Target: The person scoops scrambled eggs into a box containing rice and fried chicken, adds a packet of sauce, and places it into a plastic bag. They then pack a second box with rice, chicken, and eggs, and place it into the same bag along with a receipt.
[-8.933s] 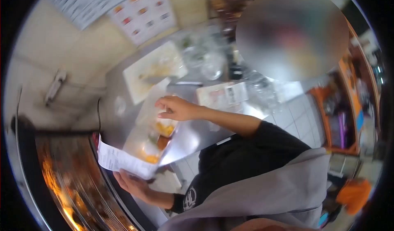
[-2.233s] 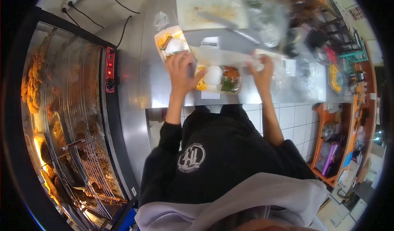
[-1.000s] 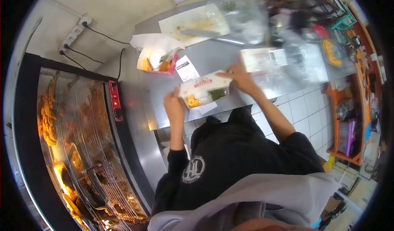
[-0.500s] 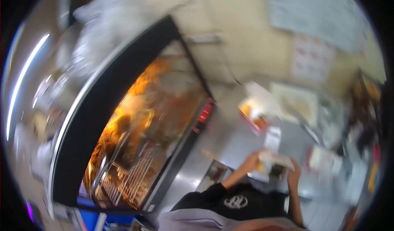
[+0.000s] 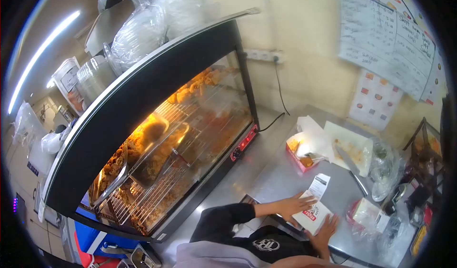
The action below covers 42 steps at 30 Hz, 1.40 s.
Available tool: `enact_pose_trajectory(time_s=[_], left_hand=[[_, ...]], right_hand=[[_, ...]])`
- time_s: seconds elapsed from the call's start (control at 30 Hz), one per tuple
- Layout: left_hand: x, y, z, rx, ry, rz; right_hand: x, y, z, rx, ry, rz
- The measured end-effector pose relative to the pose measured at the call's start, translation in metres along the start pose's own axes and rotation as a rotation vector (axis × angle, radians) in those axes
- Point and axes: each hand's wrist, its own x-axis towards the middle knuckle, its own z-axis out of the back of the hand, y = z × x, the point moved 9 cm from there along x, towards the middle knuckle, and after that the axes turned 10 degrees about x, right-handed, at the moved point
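A white cardboard food box [image 5: 312,218] with red and dark print lies closed at the front edge of the steel counter. My left hand [image 5: 296,208] rests along its left side, fingers stretched over the lid's upper edge. My right hand [image 5: 324,231] presses against the opposite side with its fingers spread along the edge. Between them the hands hold the box. A printed paper slip [image 5: 319,185] lies just beyond the box, close to my left fingertips. Farther back stands an open red and white box [image 5: 301,156] with fried food inside.
At left, a lit glass warming cabinet [image 5: 162,149] holds fried pieces on racks. A knife [image 5: 351,167] lies across a stained white cutting board [image 5: 354,146]. Plastic bags [image 5: 384,165] and a wrapped box [image 5: 369,215] crowd the right side. A power cord [image 5: 281,89] hangs along the wall.
The box between my hands, seemingly open with something dark inside in the blurred earlier frame, is now closed. My hands have shifted down onto its sides. The head view has turned and steadied.
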Motion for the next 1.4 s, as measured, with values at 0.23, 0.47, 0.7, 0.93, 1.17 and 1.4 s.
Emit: enact_pose_trajectory(time_s=[0.23,0.47,0.7,0.93,1.17,1.4], left_hand=[[0.028,0.0,0.032,0.029,0.263,-0.087],[0.036,0.013,-0.003,-0.011,0.249,-0.181],[0.038,-0.007,0.008,0.064,0.552,-0.143],[0.038,-0.006,0.007,0.007,0.354,-0.173],[0.051,-0.012,0.011,0.004,-0.047,-0.027],[0.082,-0.011,0.016,-0.007,-0.387,0.434]], right_hand=[[0.03,0.035,0.021,0.068,0.137,0.246],[0.028,0.019,0.018,-0.005,0.113,0.254],[0.021,0.017,0.021,0.032,0.111,0.191],[0.018,0.019,0.021,0.13,0.127,0.247],[0.049,-0.064,0.131,0.536,-0.383,0.079],[0.042,-0.299,0.235,0.082,-0.889,-0.754]])
